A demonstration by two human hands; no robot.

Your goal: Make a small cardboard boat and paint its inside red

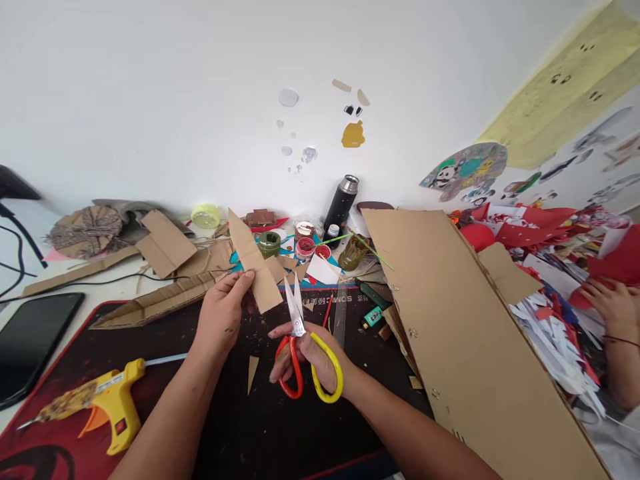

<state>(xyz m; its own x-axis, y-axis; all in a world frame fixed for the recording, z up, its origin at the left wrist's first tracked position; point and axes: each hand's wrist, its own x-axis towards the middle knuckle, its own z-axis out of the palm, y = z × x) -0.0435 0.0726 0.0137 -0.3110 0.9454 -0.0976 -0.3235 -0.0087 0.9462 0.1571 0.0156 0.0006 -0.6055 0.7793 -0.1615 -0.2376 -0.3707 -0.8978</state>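
A yellow glue gun (120, 400) is laid at the left of the dark mat (280, 440), nozzle outward, beside the left forearm. By the left hand (223, 310), a pointed cardboard strip (261, 270) is gripped at its left edge between thumb and fingers; it is raised above the mat, tip up and away, presumably so that its right edge and lower end are left free. A cardboard sliver (253, 375) is seen lying flat below. The scissors (299, 327) are gripped by the right hand (324, 367), with thumb and fingers set in the yellow and red handles; the blades are slightly parted, pointed away and close to the strip's lower right edge, though contact cannot be confirmed.

Open room is offered by the bare mat between the forearms. Beyond the hands, movement is limited by paint jars (270, 245) and scraps; to the right, by the long edge of the large cardboard panel (450, 300), past which another person's hand (617, 310) is seen on red paper.
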